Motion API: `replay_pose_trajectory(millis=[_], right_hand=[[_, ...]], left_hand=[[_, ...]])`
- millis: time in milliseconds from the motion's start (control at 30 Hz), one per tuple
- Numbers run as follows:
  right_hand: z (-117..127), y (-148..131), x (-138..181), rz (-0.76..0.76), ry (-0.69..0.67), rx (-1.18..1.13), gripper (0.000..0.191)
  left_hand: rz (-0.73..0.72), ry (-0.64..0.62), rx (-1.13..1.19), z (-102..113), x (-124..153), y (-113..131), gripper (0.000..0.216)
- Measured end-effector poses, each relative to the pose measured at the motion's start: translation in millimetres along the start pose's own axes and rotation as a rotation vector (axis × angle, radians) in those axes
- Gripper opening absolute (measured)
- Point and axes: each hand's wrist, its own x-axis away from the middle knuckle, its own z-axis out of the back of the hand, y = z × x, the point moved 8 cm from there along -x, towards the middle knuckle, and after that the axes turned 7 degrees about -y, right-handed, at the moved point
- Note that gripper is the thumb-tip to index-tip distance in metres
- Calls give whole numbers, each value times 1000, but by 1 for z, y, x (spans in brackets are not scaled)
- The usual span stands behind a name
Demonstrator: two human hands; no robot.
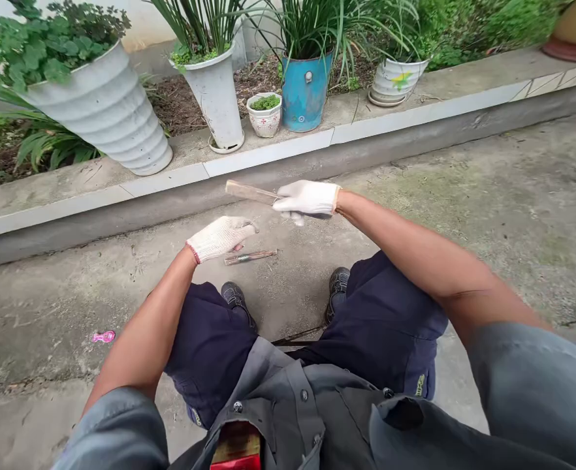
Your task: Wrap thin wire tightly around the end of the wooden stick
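Concrete ground (488, 209), bounded by a white-edged ledge (268, 153) bearing potted plants. Right hand (304, 198), gloved — closed on one end of a flat wooden piece (249, 192), its free end pointing left, in front of the ledge. Left hand (222, 237), gloved, fingers curled; cannot tell whether it grips anything. Slim stick-like item (251, 257) appears just below it — on concrete. Small pink object (104, 337): ground, far left.
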Motion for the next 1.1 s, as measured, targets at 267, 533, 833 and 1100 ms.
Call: replay_pose_trajectory(millis=[267, 533, 833, 1100], right_hand=[[-1, 45, -28, -361, 17, 733, 25], [-26, 31, -11, -61, -314, 452, 40], [42, 47, -52, -460, 295, 699, 12], [-29, 67, -28, -353, -385, 426, 33]], left_hand=[[81, 90, -196, 23, -34, -18, 37], [26, 56, 24, 2, -70, -29, 34], [-46, 28, -90, -11, -75, -7, 37], [-54, 28, -128, -1, -84, -12, 31]])
